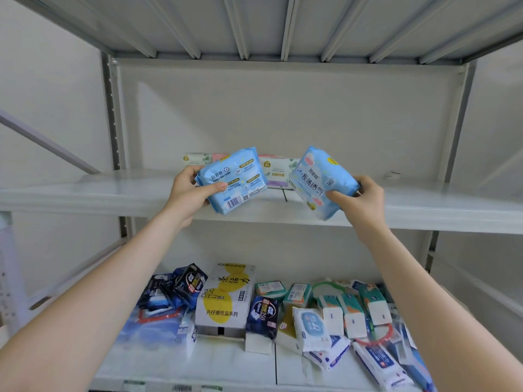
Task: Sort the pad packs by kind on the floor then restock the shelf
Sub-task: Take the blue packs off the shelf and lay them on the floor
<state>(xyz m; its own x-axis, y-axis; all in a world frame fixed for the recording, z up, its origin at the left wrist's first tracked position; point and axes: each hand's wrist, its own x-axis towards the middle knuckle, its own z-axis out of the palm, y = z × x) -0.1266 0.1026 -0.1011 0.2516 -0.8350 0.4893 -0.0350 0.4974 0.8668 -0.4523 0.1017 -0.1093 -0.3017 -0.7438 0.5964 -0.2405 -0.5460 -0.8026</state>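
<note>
My left hand grips a light blue pad pack with its barcode side toward me, raised just above the front edge of the white shelf. My right hand grips a second light blue pad pack, tilted, printed front toward me. Both packs hover over the shelf's middle. Behind them, at the back of the shelf, stand several white and pink pad packs, partly hidden.
On the lower shelf lie dark blue packs, a white and yellow carton, green and white packs and wipes packs. Another shelf board runs overhead. Metal uprights flank the shelf.
</note>
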